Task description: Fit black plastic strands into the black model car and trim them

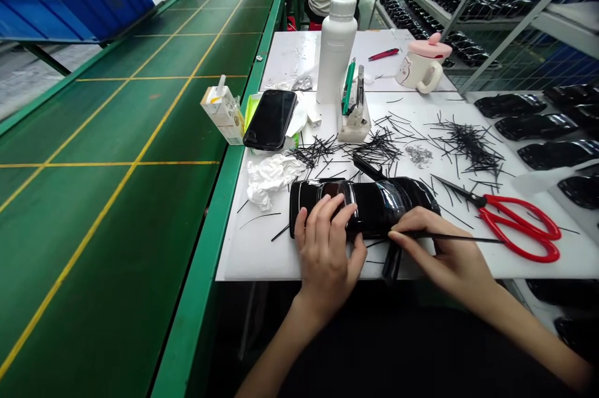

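Observation:
A glossy black toy car body [374,201] lies on the white table [262,248] in front of me. My left hand [327,248] rests on its left end, fingers pressed down over the roof. My right hand [440,248] sits at the car's near right side, pinching a thin black stick [463,238] that points to the right. A black flat piece [392,261] sticks out under the car toward the table's front edge.
Red-handled scissors [519,226] lie right of the car. Several black sticks [463,139] are scattered behind it, with crumpled white tissue [271,176], a phone [270,118], a white bottle [336,48], a mug [423,64]. A green conveyor [116,167] runs on the left. Black car bodies [538,126] fill racks on the right.

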Motion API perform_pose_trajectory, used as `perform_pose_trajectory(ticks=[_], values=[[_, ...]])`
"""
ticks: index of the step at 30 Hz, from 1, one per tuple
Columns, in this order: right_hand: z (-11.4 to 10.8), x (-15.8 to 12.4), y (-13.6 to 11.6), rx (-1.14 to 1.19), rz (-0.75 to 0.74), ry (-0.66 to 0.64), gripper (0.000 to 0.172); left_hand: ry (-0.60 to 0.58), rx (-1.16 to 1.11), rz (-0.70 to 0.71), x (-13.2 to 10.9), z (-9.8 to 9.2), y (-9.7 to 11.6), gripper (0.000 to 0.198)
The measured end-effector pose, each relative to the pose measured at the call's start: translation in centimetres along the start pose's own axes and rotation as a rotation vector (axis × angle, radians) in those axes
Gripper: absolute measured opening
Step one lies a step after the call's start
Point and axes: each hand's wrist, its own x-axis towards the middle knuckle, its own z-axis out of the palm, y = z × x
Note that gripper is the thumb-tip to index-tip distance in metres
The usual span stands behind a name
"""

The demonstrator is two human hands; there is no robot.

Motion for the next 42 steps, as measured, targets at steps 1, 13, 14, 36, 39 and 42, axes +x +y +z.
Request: perform_pose_trajectory(ticks=[1,13,14,36,39,42], values=[[0.0,0.0,0.0,-0.006,0.001,0.003,0.015,0.0,0.001,-0.001,0.0,0.0,0.0,0.036],[0.4,0.3,-0.3,-0.095,-0.063,-0.021,0.014,0.007,0.001,0.0,0.0,0.0,0.0,0.035],[0.5,0.4,-0.4,-0.115,-0.082,-0.021,0.013,0.006,0.003,0.001,0.0,0.0,0.0,0.035],[-9.3,0.5,3.0,-0.21,0.248,0.335,0.021,-0.016,0.211,0.006,0.4,0.4,0.9,0.037],[-9.9,-0.9,7.0,-0.472,0.358,-0.002,0.031,-0.011,0.22,0.019,0.5,0.4,0.9,0.037],[-10.3,-1.4,9.9,-0.608,0.299,-0.219,0.029,-0.007,0.218,0.031,0.4,0.2,0.7,0.037]])
